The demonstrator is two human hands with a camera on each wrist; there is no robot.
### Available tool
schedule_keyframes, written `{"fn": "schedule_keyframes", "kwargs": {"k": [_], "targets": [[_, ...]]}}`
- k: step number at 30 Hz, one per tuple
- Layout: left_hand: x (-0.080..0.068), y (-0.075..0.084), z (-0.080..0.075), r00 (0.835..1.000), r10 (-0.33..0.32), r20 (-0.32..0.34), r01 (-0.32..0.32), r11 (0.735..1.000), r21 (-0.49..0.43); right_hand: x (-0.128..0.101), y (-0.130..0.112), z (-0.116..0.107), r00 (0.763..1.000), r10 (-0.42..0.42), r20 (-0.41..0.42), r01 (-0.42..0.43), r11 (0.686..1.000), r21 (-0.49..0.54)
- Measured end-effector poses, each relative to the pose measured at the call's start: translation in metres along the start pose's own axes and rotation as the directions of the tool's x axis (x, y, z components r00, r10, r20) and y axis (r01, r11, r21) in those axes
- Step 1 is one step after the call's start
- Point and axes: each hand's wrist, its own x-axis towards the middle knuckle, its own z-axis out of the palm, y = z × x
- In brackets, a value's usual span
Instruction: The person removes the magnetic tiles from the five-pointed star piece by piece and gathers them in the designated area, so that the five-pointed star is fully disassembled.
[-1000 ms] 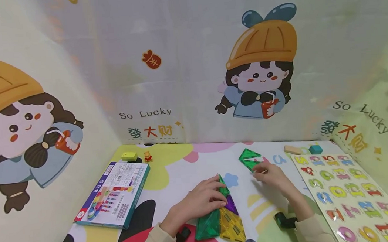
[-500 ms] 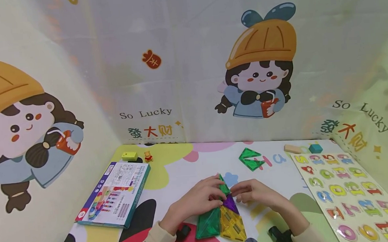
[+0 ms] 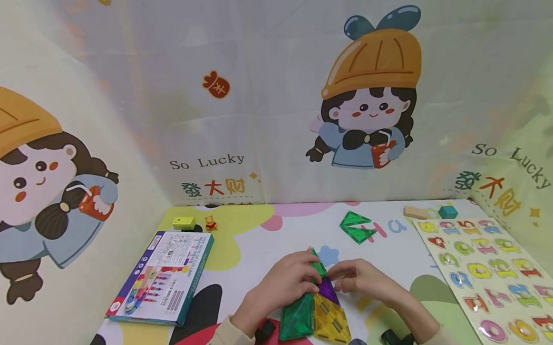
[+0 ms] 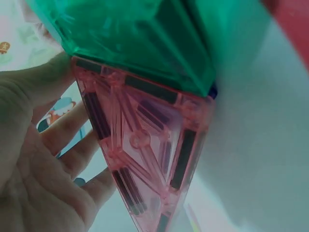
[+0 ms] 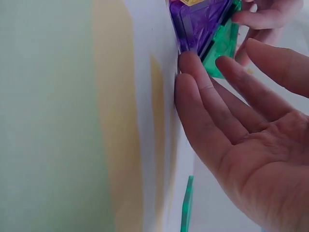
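Translucent magnetic tiles are joined into a block in front of me. In the head view it shows a large green tile [image 3: 296, 320], a yellow tile [image 3: 331, 319], a purple tile [image 3: 328, 291] and a green point at the far end. My left hand [image 3: 283, 280] holds the block's left side, fingers over the far part. A pink triangular tile [image 4: 145, 145] shows beside its thumb and fingers in the left wrist view. From the right, my right hand [image 3: 366, 280] touches the block near the purple tile with nearly straight fingertips, thumb apart.
Two loose green triangular tiles [image 3: 357, 226] lie farther back. A boxed toy [image 3: 161, 280] is at left, with a yellow block [image 3: 184, 223] and small bear figure [image 3: 210, 223] behind. At right lies a number puzzle board [image 3: 494, 275], near a wooden block [image 3: 416, 212] and teal block [image 3: 448, 212].
My right hand has left the loose green tiles and come left and nearer to the block, where its fingertips now touch. The left hand has stayed on the block.
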Motion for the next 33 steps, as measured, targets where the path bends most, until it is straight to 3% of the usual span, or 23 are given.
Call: {"fn": "schedule_keyframes", "kwargs": {"k": [10, 20, 25, 33], "targets": [[-0.005, 0.004, 0.003, 0.998, 0.032, -0.052, -0.031, 0.999, 0.027, -0.003, -0.011, 0.019, 0.998, -0.059, -0.006, 0.057, 0.983, -0.177], [-0.002, 0.007, 0.01, 0.989, 0.023, -0.148, -0.018, 0.999, 0.034, -0.003, -0.012, 0.023, 0.996, -0.083, -0.023, 0.076, 0.973, -0.218], [0.002, 0.012, 0.015, 0.979, -0.009, -0.203, 0.02, 0.998, 0.051, 0.001, -0.009, 0.027, 0.994, -0.083, -0.064, 0.067, 0.973, -0.221], [0.004, 0.011, 0.015, 0.975, -0.064, -0.213, 0.071, 0.997, 0.025, 0.003, -0.003, 0.021, 0.987, -0.066, -0.15, 0.027, 0.968, -0.248]]}}
